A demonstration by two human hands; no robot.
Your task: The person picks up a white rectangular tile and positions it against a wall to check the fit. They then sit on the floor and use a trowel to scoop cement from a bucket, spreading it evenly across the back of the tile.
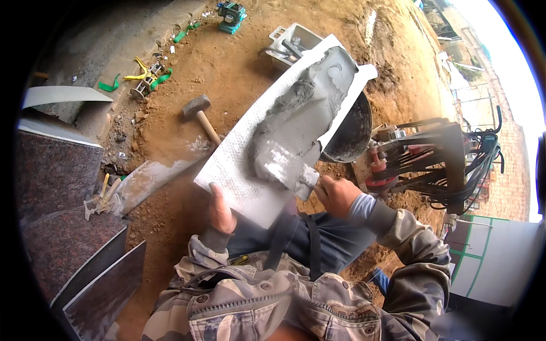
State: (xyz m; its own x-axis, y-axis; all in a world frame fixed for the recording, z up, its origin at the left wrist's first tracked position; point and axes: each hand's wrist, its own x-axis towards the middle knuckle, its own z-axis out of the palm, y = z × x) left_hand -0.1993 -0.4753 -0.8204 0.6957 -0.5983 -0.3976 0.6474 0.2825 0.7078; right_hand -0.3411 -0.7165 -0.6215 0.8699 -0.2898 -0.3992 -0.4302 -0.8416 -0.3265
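My left hand (220, 209) grips the lower left edge of a long white slab (230, 170) with a dimpled surface, held tilted over my lap. Thick grey mortar (310, 94) is spread along much of its face. My right hand (338, 196) is closed on the handle of a mortar-coated trowel (281, 165), whose blade lies in the mortar at the slab's lower part. A black bucket (355, 125) sits just behind the slab on the right, partly hidden by it.
Around me on the dirt are a mallet (196, 107), a tub (278, 40) of tools, green-and-yellow clamps (149, 77) and a teal tool (231, 20). Dark granite slabs (62, 165) lean at left. A machine with coiled hoses (432, 165) stands at right.
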